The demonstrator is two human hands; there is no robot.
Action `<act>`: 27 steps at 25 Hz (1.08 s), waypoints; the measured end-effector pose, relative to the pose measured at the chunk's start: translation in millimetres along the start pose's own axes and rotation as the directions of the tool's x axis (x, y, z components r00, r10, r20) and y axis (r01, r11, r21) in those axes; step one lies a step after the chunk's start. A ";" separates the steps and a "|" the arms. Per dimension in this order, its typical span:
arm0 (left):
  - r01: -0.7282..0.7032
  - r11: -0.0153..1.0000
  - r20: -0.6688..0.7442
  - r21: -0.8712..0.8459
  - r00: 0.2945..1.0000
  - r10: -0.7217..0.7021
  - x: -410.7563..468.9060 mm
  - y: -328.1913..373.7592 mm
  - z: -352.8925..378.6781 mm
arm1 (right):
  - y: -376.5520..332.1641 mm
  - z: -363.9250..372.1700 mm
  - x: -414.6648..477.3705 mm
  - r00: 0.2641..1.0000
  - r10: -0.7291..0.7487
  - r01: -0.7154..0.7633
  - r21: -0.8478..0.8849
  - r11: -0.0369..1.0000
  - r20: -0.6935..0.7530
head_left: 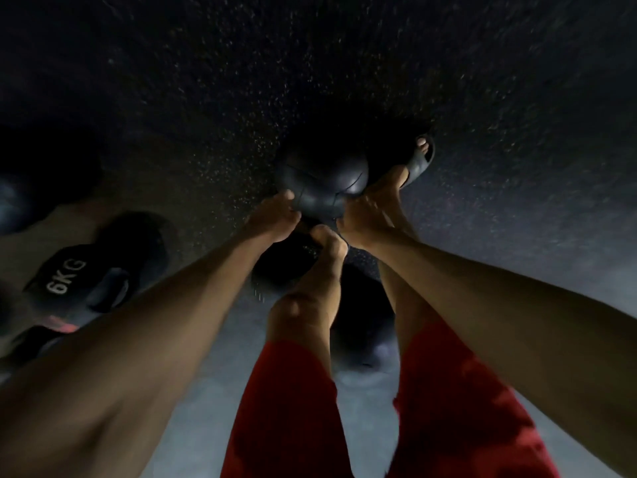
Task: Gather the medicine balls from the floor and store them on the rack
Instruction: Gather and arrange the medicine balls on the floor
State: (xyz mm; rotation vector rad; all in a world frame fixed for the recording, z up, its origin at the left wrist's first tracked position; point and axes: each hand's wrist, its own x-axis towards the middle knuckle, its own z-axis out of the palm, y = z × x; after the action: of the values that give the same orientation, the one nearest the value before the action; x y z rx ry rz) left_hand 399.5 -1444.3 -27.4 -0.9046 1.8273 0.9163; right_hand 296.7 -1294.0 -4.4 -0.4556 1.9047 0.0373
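Both hands on a dark ball low over the floor

The person bends forward, both bare arms reaching straight down past the knees. The left hand (274, 215) grips the near left edge of a dark medicine ball (320, 174), its fingers curled onto the surface. The right hand (360, 217) clasps the near right side of the same ball, knuckles up and fingers bent against it. The ball sits in the middle of the view, just beside the person's right foot, which wears a dark sandal (418, 163). The light is too dim to tell whether the ball rests on the speckled dark floor (379, 63) or hangs just clear of it. Red shorts (286, 408) cover both thighs at the bottom of the view. Well apart to the left lies a second ball (79, 274) marked "6KG" in white, with a grip slot cut beside the lettering. Another dark rounded shape (362, 315) shows between the lower legs, too shadowed to identify
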 end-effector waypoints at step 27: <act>-0.116 0.974 -0.331 0.193 0.927 0.176 215.1 162.1 -69.5 | 84.5 -112.2 209.2 0.860 0.002 0.183 0.311 0.933 -0.511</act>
State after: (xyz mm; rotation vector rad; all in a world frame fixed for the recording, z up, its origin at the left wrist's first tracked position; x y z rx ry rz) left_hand 158.7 -1474.6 -163.3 -0.8711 2.2651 0.7064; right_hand 105.0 -1304.4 -167.7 -0.3281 2.3385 -0.5297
